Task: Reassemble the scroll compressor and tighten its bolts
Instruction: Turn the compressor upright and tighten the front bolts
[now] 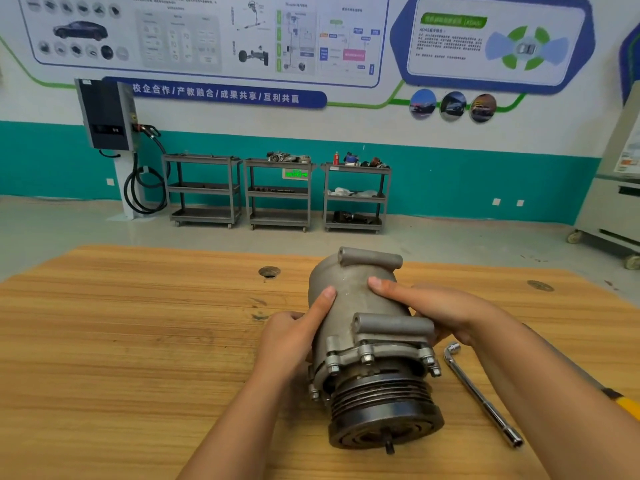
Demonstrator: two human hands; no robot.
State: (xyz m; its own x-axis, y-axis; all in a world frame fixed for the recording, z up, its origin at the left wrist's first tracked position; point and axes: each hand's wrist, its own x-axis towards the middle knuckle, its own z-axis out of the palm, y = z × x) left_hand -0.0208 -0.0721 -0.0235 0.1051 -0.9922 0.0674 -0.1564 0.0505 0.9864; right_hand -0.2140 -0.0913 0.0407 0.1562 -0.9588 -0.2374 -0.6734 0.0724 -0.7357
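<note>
The grey scroll compressor (360, 306) lies on its side on the wooden table (121, 341), its dark grooved pulley (384, 410) pointing toward me. Several bolts (367, 358) sit in the flange behind the pulley. My left hand (294, 337) grips the housing's left side, thumb up along the body. My right hand (436, 310) grips the right side, with its thumb laid across the top. An L-shaped socket wrench (481, 393) lies on the table just right of the compressor, under my right forearm.
A yellow-handled object (623, 403) shows at the table's right edge behind my right arm. Two small round holes (269, 271) mark the tabletop further back. Three metal carts (278, 192) and a wall-mounted charger (105, 116) stand by the far wall.
</note>
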